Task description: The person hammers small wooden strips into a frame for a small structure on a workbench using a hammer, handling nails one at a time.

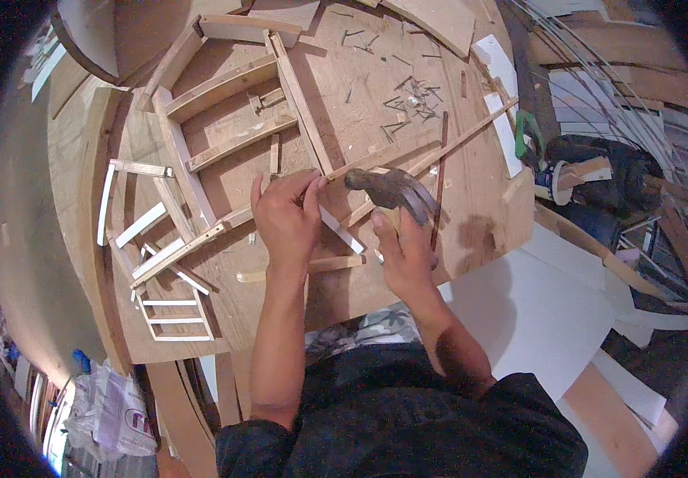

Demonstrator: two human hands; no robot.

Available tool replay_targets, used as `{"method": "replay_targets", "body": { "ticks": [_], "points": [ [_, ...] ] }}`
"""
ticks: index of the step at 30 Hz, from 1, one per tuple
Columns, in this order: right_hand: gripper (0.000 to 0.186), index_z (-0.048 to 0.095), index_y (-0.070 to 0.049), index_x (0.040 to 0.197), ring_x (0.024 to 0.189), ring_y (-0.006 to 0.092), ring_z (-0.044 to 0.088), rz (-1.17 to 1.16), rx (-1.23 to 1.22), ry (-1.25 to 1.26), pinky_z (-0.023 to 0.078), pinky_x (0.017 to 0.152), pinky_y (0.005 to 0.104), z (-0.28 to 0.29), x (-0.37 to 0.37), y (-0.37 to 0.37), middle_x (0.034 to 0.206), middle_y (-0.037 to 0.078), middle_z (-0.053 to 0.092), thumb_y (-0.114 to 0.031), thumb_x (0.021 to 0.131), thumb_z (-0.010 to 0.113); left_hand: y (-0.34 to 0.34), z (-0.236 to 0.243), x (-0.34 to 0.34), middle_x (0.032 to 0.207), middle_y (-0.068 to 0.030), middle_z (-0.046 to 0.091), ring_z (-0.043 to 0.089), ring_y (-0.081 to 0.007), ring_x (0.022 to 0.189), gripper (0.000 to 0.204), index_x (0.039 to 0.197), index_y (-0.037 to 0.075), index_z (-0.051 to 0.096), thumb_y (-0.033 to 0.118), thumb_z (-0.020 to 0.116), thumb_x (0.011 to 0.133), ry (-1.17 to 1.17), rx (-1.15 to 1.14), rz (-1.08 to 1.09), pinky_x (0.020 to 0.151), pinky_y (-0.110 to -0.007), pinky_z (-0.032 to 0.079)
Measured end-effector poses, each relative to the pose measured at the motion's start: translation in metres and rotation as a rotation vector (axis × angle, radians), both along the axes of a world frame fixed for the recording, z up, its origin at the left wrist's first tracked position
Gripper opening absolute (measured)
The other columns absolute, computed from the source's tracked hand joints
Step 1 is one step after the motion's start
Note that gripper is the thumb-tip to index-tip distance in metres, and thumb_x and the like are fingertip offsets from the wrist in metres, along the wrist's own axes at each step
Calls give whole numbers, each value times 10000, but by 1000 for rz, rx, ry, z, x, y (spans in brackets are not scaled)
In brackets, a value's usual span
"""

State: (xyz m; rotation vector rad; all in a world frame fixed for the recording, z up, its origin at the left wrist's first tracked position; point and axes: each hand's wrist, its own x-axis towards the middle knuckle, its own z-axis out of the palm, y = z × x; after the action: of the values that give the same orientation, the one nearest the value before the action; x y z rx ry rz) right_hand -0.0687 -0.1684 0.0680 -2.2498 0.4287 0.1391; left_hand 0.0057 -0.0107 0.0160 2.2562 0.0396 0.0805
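My right hand (409,261) grips a claw hammer (388,190), its metal head raised just right of my other hand. My left hand (286,219) is closed, thumb and finger pinched together at the lower right corner of a wooden frame (300,107). Whatever is between those fingertips is too small to make out. The frame has crosspieces inside and lies on a wooden worktable (360,72). A long wooden strip (471,131) runs from near the hammer toward the upper right.
Loose nails (411,99) are scattered on the table's far side. Small white-edged wooden frames (175,320) lie at the left. A dark rod (441,175) rests right of the hammer. White sheets (535,303) spread beyond the table's right edge, below a dark bag (599,167). A plastic bag (117,414) sits lower left.
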Motion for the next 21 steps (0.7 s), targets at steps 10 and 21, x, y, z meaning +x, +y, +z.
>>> {"method": "replay_targets", "body": {
  "ticks": [10,21],
  "points": [
    [352,573,-3,1180,707,315,622,68,40,123,472,681,454,10,-17,-57,766,147,635,-305,1001,560,-8,12,-5,988,-80,739,683,-246,950,158,990,92,752,174,683,874,141,42,1,1193,-509,188],
    [430,611,-40,1254,984,393,641,131,-217,-82,510,851,445,19,6,-128,1123,188,657,-114,840,699,-71,39,-33,1175,-105,685,597,-312,1194,310,1163,75,683,81,694,854,-237,166,80,1127,-513,338]
  ]
}}
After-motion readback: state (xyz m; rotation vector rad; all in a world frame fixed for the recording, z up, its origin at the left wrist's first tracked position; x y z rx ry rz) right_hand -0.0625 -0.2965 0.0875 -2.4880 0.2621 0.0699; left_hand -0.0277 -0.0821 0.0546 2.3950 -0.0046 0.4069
